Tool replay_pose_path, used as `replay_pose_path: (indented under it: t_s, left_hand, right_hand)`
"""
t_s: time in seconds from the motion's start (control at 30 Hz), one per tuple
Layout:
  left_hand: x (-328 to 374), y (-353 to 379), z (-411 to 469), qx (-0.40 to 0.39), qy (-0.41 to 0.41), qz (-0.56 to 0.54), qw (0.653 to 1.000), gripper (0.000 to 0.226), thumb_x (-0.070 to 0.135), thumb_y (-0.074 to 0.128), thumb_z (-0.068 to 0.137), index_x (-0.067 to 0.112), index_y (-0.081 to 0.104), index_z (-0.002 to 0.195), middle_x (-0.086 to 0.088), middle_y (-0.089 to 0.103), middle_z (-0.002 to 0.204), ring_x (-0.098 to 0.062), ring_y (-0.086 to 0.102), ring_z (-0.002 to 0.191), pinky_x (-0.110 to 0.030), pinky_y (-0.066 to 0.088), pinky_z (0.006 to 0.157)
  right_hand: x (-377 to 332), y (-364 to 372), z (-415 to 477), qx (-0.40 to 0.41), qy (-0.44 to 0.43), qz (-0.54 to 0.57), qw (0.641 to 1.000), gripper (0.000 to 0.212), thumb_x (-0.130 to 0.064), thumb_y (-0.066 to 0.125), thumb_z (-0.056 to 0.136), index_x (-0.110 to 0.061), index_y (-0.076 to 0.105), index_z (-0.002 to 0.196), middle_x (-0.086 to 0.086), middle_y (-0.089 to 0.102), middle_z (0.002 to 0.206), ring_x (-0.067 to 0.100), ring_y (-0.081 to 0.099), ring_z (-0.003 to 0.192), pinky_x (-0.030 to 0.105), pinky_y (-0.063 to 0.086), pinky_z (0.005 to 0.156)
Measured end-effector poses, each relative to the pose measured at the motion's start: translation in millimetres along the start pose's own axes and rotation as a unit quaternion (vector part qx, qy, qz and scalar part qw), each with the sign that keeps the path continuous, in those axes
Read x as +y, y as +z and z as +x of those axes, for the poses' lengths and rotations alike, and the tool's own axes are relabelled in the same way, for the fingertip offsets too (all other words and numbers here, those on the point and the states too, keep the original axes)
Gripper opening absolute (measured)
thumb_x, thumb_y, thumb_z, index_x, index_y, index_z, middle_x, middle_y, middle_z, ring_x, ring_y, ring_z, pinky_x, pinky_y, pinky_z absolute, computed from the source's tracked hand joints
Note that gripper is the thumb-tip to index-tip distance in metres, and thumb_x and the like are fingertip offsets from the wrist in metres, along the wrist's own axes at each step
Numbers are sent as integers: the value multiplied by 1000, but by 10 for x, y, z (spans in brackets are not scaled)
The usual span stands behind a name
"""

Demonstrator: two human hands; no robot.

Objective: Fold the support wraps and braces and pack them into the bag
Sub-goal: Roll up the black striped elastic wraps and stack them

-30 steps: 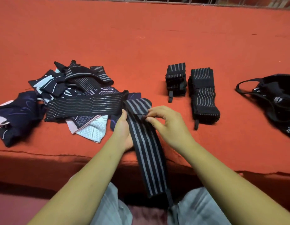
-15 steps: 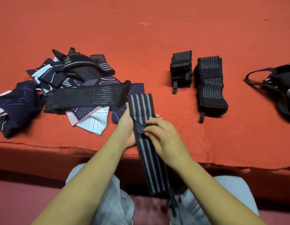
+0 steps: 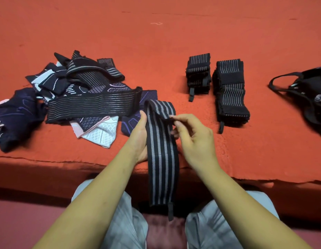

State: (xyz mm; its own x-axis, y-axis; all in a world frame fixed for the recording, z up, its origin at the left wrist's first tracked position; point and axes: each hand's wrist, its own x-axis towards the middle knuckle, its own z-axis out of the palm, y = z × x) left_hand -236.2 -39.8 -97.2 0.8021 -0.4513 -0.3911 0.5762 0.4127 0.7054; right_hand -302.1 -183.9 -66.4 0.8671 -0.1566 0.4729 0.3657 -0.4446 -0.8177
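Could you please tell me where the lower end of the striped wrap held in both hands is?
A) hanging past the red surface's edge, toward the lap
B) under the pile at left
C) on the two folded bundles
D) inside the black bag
A: the striped wrap, gripped by the left hand and pinched by the right hand, drops past the front edge of the red surface, with its tab lowest.

The far half of the table (image 3: 156,33) is open across its full width. A pile of loose wraps (image 3: 80,97) blocks the near left. The left hand (image 3: 139,135) and right hand (image 3: 197,141), holding the striped wrap (image 3: 161,150), fill the near centre. A smaller folded stack (image 3: 198,74) and a larger folded stack (image 3: 229,92) stand right of centre, just beside each other. A bare lane separates them from the bag (image 3: 306,94) at the right.
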Motion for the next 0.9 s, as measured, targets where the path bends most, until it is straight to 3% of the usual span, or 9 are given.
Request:
replay_pose_path:
  t_s: [0.07, 0.13, 0.27, 0.4, 0.5, 0.63, 0.77, 0.83, 0.9]
  left_hand:
    - [13, 31, -19, -1, 2, 4, 1000, 93, 78, 14, 92, 8, 69, 118, -20, 67, 124, -32, 68, 110, -46, 53, 95]
    - [18, 27, -8, 5, -1, 4, 1000, 95, 80, 14, 91, 6, 67, 118, -20, 70, 116, -31, 70, 104, -41, 57, 87]
    - [16, 12, -8, -16, -22, 2, 1000, 109, 85, 12, 86, -2, 59, 131, -26, 60, 133, -38, 59, 125, -48, 47, 103]
    - [4, 0, 4, -49, -26, 6, 998, 110, 86, 11, 85, -2, 62, 128, -26, 60, 133, -37, 60, 124, -46, 49, 101]
    - [6, 20, -7, -47, 1, 6, 999, 99, 81, 18, 89, 3, 76, 107, -22, 69, 117, -31, 69, 107, -40, 57, 90]
    - [-13, 19, -46, -53, 9, -3, 999, 67, 63, 44, 92, 4, 70, 109, -18, 69, 109, -27, 71, 97, -39, 58, 89]
    - [-61, -9, -33, -73, 46, 16, 996, 34, 21, 58, 93, 0, 63, 119, -20, 71, 110, -29, 72, 96, -42, 60, 85]
    - [-68, 14, -66, -78, 48, 43, 995, 28, 9, 57, 89, 0, 63, 115, -19, 74, 101, -27, 74, 90, -39, 61, 77]
    - [-71, 11, -81, -86, 41, 69, 993, 31, 5, 60, 90, -4, 61, 120, -24, 72, 108, -32, 72, 96, -41, 60, 82]
  right_hand:
    - [39, 12, -25, -36, -56, -36, 997, 15, -5, 64, 92, -10, 72, 103, -2, 74, 110, 7, 68, 102, 22, 52, 92]
    - [132, 30, -93, -73, -104, -73, 989, 12, -4, 67, 91, -6, 73, 101, 2, 71, 118, 10, 65, 111, 21, 47, 100]
    - [304, 82, -241, -105, -138, -117, 978, 11, -5, 70, 89, -5, 74, 99, 6, 70, 121, 20, 64, 113, 30, 45, 106]
    - [353, 132, -281, -122, -140, -141, 972, 10, -9, 70, 89, -7, 75, 97, 8, 67, 122, 27, 60, 114, 33, 43, 106]
    - [367, 140, -286, -138, -136, -186, 963, 10, -14, 73, 86, -13, 78, 96, 2, 64, 123, 27, 53, 118, 36, 41, 106]
    - [335, 86, -281, -161, -133, -215, 954, 17, -29, 67, 89, -19, 78, 96, 0, 61, 123, 24, 49, 120, 41, 40, 103]
    - [183, -5, -19, -79, -26, -108, 991, 24, -24, 68, 87, -12, 72, 108, 3, 57, 112, 19, 55, 110, 21, 46, 91]
    - [149, -58, 223, -25, 40, -132, 990, 39, -25, 74, 85, -11, 64, 120, 4, 56, 113, 16, 55, 107, 20, 46, 91]
    - [139, -117, 454, -56, 133, -138, 980, 52, -35, 77, 84, -15, 58, 127, 1, 57, 114, 13, 57, 100, 13, 45, 83]
